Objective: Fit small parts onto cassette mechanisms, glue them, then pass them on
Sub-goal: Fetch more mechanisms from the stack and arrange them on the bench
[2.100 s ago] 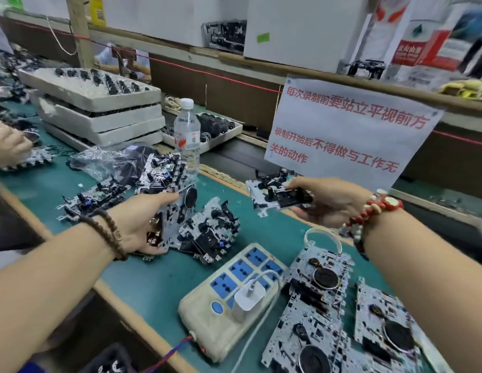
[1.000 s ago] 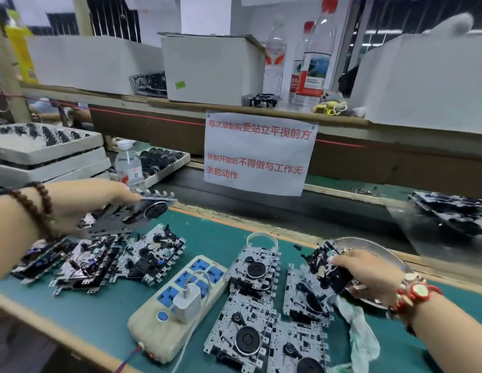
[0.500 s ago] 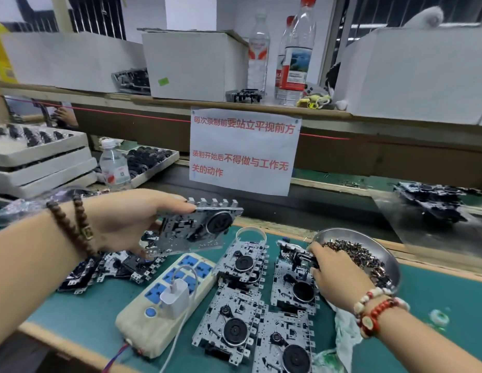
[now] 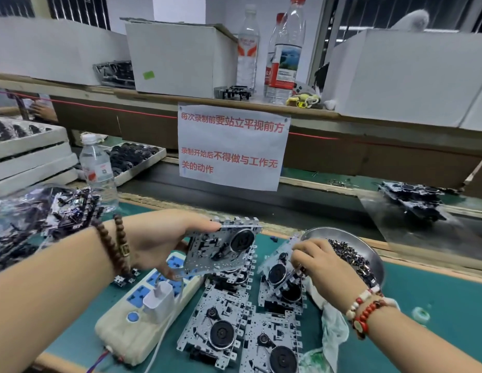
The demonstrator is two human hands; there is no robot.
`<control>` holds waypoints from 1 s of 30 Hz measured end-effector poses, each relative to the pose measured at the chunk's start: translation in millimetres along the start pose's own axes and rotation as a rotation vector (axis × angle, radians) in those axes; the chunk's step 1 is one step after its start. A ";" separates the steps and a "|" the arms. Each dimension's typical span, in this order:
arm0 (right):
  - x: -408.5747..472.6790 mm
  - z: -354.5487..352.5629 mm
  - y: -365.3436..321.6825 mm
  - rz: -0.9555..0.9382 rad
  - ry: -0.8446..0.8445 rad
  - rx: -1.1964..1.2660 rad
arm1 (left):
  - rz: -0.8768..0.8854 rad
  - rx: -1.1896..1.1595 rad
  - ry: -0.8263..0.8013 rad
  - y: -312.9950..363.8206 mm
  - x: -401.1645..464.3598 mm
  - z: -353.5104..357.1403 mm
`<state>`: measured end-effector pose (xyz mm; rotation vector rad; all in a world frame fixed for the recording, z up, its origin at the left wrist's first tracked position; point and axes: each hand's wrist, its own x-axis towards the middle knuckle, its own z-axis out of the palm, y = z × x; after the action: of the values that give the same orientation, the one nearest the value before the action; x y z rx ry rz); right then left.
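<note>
Notice [image 4: 230, 146]: white sheet taped to the shelf edge at the centre of the frame, printed in red Chinese characters; top line reads 每次录制前要站立平视前方, lower lines read 录制开始后不得做与工作无关的动作.
Left hand [image 4: 164, 238]: at centre left, beaded bracelet on the wrist; thumb on top and fingers curled beneath, it grips a cassette mechanism [image 4: 221, 246] by its left edge, held tilted in the air above the power strip and the flat row of mechanisms.
Right hand [image 4: 322, 263]: at centre right, red and white bead bracelet on the wrist; fingers bent down over another mechanism [image 4: 280, 273], which is tipped up on edge beside the bowl. The fingertips pinch at it, but whether a small part sits between them cannot be told.
Bowl [image 4: 374, 254]: shallow metal dish at right of centre, holding a heap of small dark parts, just behind the right hand.
Row on bench [image 4: 221, 327]: several more mechanisms lying flat on the green mat at lower centre, black round wheels facing up.
Power strip [image 4: 132, 327]: cream body with blue sockets, lower left of centre, a white charger plugged in.
Bottles [image 4: 284, 47]: two clear water bottles on the upper shelf with red-and-white labels, text too small to read; a third bottle [image 4: 98, 170] stands at middle left on the bench.
Cloth [image 4: 334, 327]: pale rag under the right wrist.
</note>
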<state>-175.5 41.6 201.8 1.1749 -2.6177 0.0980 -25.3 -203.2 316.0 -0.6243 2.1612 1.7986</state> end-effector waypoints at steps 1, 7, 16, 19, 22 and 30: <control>-0.1 3.0 0.9 0.016 0.016 0.014 | -0.018 -0.001 -0.022 -2.4 1.6 -0.7; 3.4 20.8 1.6 0.164 0.107 0.123 | -0.088 -0.002 0.001 -1.9 7.4 7.4; 7.5 24.5 15.2 0.648 -0.098 0.566 | -0.181 -0.117 0.009 -20.0 2.2 6.4; 17.7 24.6 13.9 0.794 -0.048 0.675 | -0.182 -0.107 0.030 -21.8 -1.5 7.2; 25.6 27.4 12.7 0.900 -0.024 0.745 | -0.159 -0.140 0.030 -21.4 -2.6 4.0; 29.7 26.5 19.7 1.055 -0.048 1.062 | -0.146 -0.168 0.065 -30.1 -0.2 -8.7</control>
<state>-214.7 28.8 185.3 -0.2427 -2.8985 1.7766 -10.1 -216.0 291.8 -0.8666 1.9608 1.9173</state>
